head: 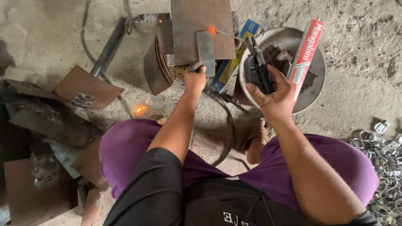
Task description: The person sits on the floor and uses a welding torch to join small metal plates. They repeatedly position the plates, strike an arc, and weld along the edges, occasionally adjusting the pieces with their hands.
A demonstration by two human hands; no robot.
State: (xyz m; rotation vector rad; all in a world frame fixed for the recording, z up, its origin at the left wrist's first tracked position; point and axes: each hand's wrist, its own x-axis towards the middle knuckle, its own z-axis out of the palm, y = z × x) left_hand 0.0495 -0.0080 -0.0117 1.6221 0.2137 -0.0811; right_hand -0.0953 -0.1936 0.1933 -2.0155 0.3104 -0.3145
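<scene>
The right hand is wrapped tight around a black electrode holder, whose thin welding rod reaches away up-left to a glowing orange tip. That tip touches the top of a small grey steel strip lying on a rusty plate. The left hand pinches the strip's near end, fingers closed. Just beyond the right hand sits a metal bowl with a red-and-white box leaning in it.

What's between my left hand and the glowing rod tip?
Head view: only the small grey steel strip, running from the left hand up to the glowing rod tip.
</scene>
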